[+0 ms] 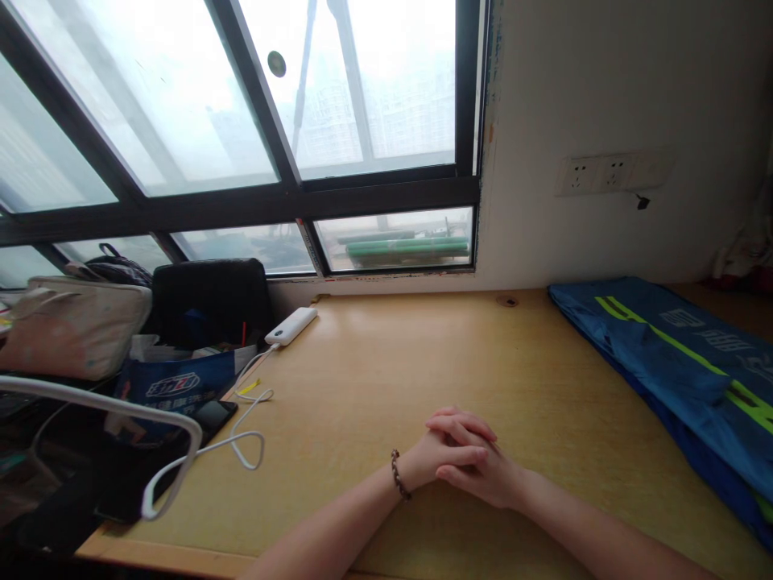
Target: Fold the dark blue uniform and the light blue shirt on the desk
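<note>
My left hand [438, 453] and my right hand [483, 475] rest clasped together on the wooden desk [386, 354], fingers interlaced, holding nothing. A beaded bracelet [397, 475] circles my left wrist. Both forearms lie on the desk and run toward the near edge. The nearest object is a white cable [245, 439] looping to the left of my hands.
A white power bank [291, 326] lies near the window. A blue bag [682, 362] covers the desk's right side. At left stand a blue carton [178, 387], a black bag [208, 302], a beige bag [72, 326] and a phone [211, 417]. Wall sockets [597, 173] sit above.
</note>
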